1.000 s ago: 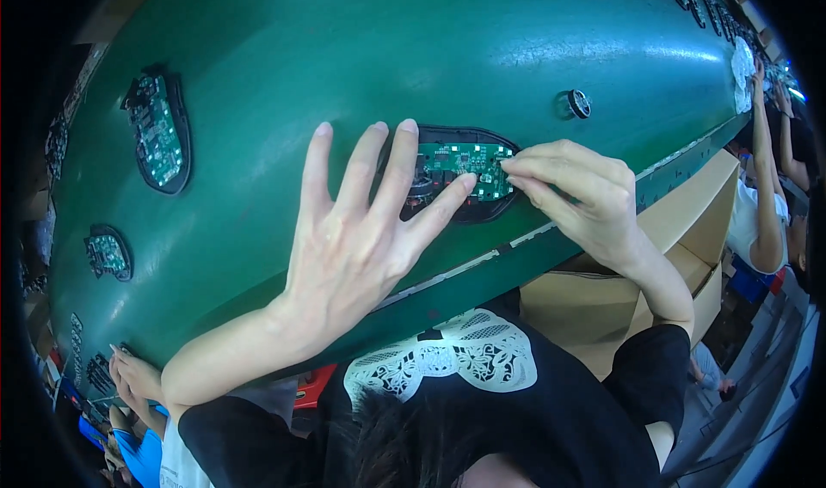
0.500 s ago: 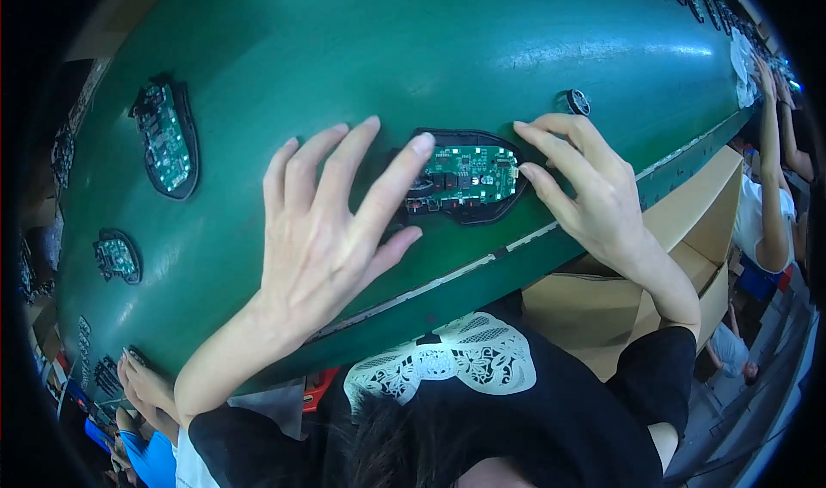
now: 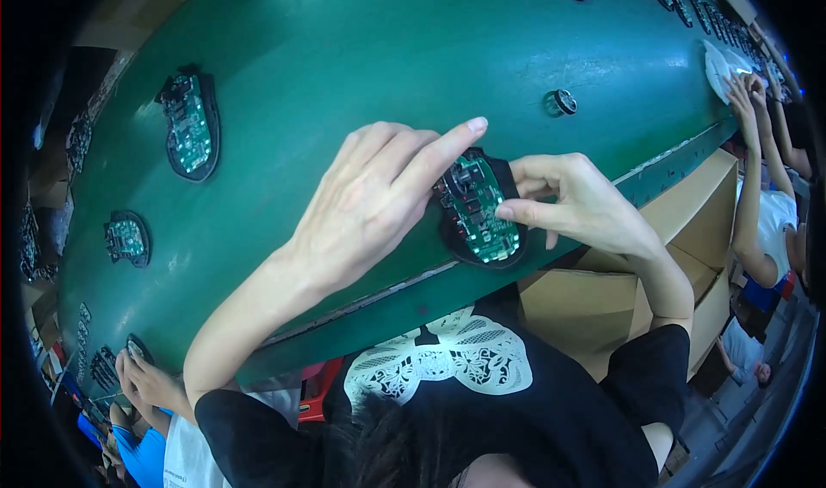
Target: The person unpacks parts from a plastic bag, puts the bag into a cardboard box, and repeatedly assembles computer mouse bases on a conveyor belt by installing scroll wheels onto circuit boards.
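Observation:
A computer mouse base [image 3: 482,217], a black shell carrying a green circuit board and a scroll wheel, is tilted near the table's front edge, its wheel end pointing away from me. My right hand [image 3: 572,200] grips its right side, the thumb on the board and the other fingers curled behind the edge. My left hand [image 3: 370,196] is closed at the upper left side. Its index finger reaches across the far end, while the thumb is hidden. Beyond my right hand, a small round black-and-silver part [image 3: 564,102] stands on the green table [image 3: 344,49].
Two more mouse bases lie at the left, a larger one [image 3: 191,127] and a smaller one [image 3: 126,239]. Several others line the far right edge. An open cardboard box [image 3: 594,303] stands below the front edge. Co-workers' hands are at the right [image 3: 747,101] and lower left [image 3: 146,380].
The mouse base has turned from lying sideways to pointing away, and shifted nearer to me. My left hand has moved right and its fingers have drawn together; my right hand has closed round the base.

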The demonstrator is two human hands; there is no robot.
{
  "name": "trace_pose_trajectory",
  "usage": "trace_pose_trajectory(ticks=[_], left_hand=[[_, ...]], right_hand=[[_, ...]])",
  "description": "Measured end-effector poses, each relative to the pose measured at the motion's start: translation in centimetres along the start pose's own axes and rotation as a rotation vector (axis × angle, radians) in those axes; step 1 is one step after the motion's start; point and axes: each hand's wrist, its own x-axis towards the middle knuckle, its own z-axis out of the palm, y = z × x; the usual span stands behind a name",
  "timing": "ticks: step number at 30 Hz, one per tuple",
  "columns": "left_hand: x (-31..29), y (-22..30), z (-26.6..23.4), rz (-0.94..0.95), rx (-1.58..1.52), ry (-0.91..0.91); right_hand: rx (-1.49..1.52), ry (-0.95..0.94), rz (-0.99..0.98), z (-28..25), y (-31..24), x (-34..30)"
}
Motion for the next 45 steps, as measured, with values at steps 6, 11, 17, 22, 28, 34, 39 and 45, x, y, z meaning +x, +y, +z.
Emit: trace_pose_trajectory(ticks=[6, 11, 17, 22, 28, 34, 39, 45], left_hand=[[0.4, 4.4, 0.5, -0.325, -0.670, 0.231], [1.4, 5.8, 0.7, -0.664, -1.155, 0.113], [1.0, 6.7, 0.9, -0.638, -1.091, 0.165], [0.9, 6.9, 1.1, -0.583, -0.976, 0.233], [1.4, 6.5, -0.5, -0.638, -1.171, 0.123], [1.0, 6.4, -0.5, -0.546, -1.161, 0.228], [0.9, 6.1, -0.3, -0.602, -1.064, 0.215], [0.4, 6.1, 0.8, -0.658, -1.033, 0.225]], right_hand=[[0.378, 0.151, -0.226, 0.6, -0.6, -1.4], [0.426, 0.247, -0.364, 1.3, -1.0, -2.0], [0.358, 0.214, -0.287, 1.3, -1.6, -2.8], [0.342, 0.293, -0.346, 2.1, -1.2, -2.6], [0.413, 0.190, -0.309, 1.7, -1.3, -2.3], [0.446, 0.179, -0.304, 1.9, -1.6, -2.1], [0.423, 0.186, -0.319, 2.6, -1.3, -1.7], [0.404, 0.193, -0.279, 3.0, -1.1, -1.3]])
